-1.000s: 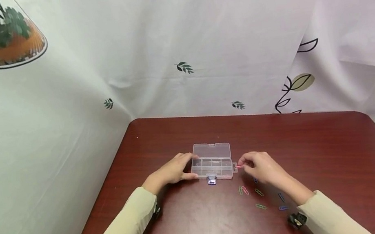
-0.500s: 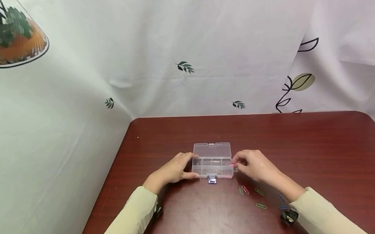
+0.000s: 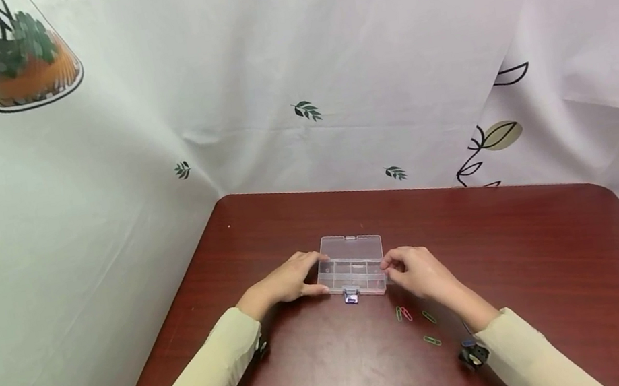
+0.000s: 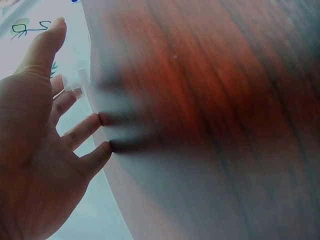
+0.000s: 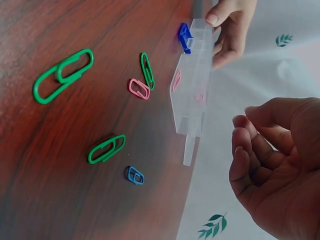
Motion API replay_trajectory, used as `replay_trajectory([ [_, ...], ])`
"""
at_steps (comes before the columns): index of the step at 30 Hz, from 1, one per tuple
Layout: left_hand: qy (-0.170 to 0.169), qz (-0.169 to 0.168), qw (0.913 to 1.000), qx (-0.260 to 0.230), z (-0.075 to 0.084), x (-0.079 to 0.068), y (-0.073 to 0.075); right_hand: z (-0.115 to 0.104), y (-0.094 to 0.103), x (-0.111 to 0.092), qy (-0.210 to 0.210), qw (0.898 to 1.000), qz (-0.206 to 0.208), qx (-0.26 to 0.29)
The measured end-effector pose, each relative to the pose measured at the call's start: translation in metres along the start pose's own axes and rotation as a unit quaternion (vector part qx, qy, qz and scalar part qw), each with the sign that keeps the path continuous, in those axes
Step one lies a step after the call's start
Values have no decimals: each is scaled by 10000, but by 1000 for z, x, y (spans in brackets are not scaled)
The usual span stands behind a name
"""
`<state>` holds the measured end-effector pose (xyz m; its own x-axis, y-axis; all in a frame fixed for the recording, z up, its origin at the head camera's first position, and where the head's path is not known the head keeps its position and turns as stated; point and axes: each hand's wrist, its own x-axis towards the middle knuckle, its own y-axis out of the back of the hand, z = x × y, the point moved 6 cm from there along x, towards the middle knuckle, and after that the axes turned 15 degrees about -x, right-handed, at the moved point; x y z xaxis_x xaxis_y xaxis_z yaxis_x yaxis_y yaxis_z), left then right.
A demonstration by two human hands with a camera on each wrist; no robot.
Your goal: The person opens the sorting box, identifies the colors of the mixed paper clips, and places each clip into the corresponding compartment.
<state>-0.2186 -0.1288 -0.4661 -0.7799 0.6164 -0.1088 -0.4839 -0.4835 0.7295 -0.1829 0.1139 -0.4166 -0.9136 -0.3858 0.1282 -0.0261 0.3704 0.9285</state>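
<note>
A clear plastic compartment box (image 3: 344, 279) lies on the table with its lid (image 3: 351, 247) folded back and a blue latch (image 5: 185, 38) at the front. My left hand (image 3: 287, 279) grips its left end, thumb at the front corner, fingers toward the back. In the left wrist view two fingertips touch the tabletop. Above the box's right end is my right hand (image 3: 417, 270), fingers loosely curled and nothing between them in the right wrist view. A pink paper clip (image 5: 177, 81) shows through the box wall, with more pink behind it.
In front of the box lie a pink clip (image 5: 139, 89), a slim green clip (image 5: 147, 71) and two other green clips, one a large green clip (image 5: 62, 75). A blue clip (image 5: 134, 175) lies nearby. Patterned white cloth (image 3: 303, 153) hangs behind the table.
My right hand has moved left to the box's right end. The pink paper clip it pinched has left its fingers. My left hand stays at the box.
</note>
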Motion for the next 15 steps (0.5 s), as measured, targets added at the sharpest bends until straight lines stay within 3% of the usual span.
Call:
replay_trajectory([
  [15,15,-14,10000,75,-2,2,-1,13,-2,-15,-205,9994,-179,-220],
])
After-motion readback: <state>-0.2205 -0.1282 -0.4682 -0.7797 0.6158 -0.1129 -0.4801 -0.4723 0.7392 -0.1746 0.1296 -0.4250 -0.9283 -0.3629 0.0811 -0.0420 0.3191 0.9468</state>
